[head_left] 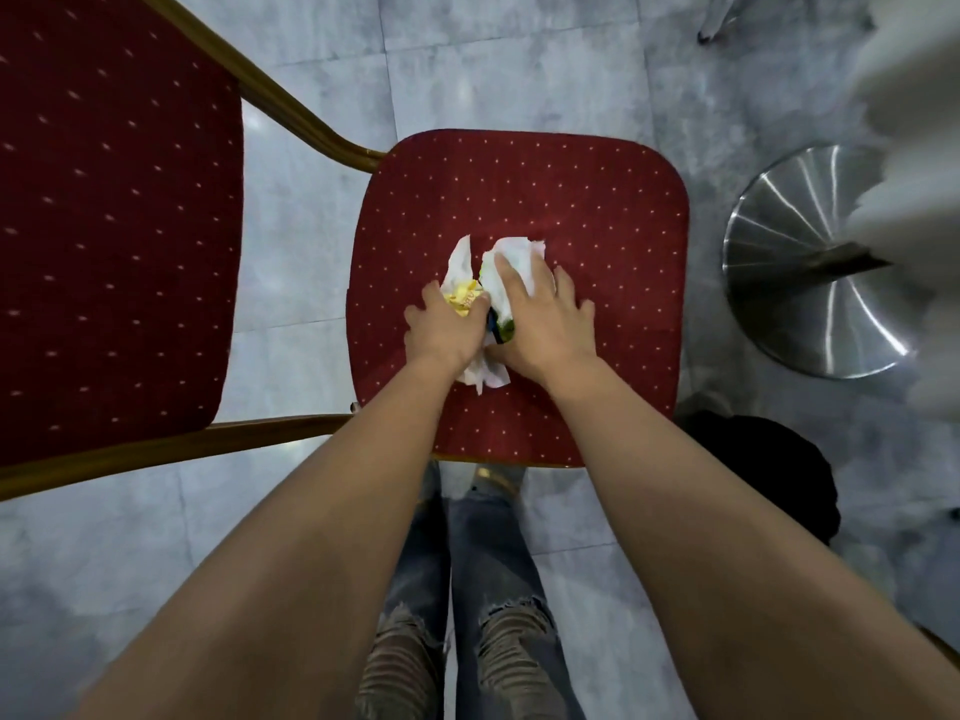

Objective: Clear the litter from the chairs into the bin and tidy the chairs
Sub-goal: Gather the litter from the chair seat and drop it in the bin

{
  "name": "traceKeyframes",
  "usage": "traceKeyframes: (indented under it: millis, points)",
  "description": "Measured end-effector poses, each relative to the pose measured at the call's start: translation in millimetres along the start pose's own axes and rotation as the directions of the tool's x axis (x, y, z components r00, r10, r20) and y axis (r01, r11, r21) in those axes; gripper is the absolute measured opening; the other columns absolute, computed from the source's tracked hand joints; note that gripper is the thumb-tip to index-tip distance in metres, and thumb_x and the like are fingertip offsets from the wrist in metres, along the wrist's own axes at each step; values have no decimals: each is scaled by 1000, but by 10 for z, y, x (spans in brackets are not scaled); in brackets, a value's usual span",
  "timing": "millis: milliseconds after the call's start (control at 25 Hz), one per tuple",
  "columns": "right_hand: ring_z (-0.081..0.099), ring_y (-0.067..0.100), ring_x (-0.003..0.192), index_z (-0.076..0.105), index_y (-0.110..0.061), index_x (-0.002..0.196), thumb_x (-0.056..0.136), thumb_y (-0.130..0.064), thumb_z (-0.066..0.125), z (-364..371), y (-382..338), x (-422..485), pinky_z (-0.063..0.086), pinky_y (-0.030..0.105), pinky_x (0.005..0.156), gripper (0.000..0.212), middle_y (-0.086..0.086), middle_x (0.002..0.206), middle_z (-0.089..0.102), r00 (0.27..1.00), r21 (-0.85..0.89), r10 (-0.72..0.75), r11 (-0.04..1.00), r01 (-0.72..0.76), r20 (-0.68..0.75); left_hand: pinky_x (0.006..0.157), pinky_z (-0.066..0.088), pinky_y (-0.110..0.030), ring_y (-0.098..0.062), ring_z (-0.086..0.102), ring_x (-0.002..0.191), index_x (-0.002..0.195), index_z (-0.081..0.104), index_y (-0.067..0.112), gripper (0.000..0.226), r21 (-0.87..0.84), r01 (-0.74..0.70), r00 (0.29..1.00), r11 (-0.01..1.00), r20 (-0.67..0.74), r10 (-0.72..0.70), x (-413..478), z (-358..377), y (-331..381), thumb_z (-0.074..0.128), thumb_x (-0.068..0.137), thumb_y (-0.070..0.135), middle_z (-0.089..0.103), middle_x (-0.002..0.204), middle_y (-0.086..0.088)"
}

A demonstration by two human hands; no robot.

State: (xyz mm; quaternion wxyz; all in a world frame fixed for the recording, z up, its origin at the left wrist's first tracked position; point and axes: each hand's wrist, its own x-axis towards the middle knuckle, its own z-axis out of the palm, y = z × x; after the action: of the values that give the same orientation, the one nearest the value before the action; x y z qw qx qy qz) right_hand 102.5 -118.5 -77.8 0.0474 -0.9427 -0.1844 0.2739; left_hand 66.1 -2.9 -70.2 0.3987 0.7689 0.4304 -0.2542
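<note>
A red dotted chair seat (pixel 587 200) lies below me, with litter bunched near its front middle. The litter is white tissue (pixel 511 267), a crumpled yellow wrapper (pixel 464 298) and a scrap with green and dark parts (pixel 501 327). My left hand (pixel 441 332) presses on the yellow wrapper, fingers curled around it. On the white tissue rests my right hand (pixel 545 324), fingers spread over it. More tissue (pixel 485 376) sticks out under my wrists. The two hands touch each other over the pile.
The chair's red padded backrest (pixel 104 226) with gold frame (pixel 291 101) stands at the left. A round metal table base (pixel 800 262) sits to the right, under a blurred white cloth (pixel 914 148). A black bag-like thing (pixel 769 465) lies at the seat's front right. The floor is grey tile.
</note>
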Motion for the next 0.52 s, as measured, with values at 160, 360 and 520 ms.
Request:
traceKeyframes:
  millis: [160, 360, 520]
  points:
    - [30, 32, 128, 31, -25, 149, 85, -21, 66, 97, 20, -37, 40, 46, 97, 73, 9, 151, 29, 996, 140, -33, 989, 45, -88, 94, 51, -47, -33, 60, 109, 129, 47, 18, 46, -367, 62, 995, 928, 93, -30, 3, 28, 85, 57, 88, 36, 56, 127, -17]
    - [43, 23, 111, 34, -31, 146, 77, -13, 67, 112, -42, -66, 39, 29, 86, 79, 8, 124, 41, 997, 671, 64, 737, -83, 53, 48, 51, -30, -18, 59, 55, 128, 53, 13, 36, -611, 171, 950, 773, 311, 36, -34, -28, 63, 52, 96, 28, 63, 94, -12]
    - [49, 21, 101, 37, -35, 145, 78, -8, 64, 127, -85, -232, 43, 30, 80, 77, 2, 113, 41, 990, 751, 136, 649, -126, 50, 58, 50, -28, -18, 63, 72, 122, 55, 23, 29, -624, 181, 949, 761, 312, 31, -173, 8, 94, 57, 93, 27, 68, 99, -4]
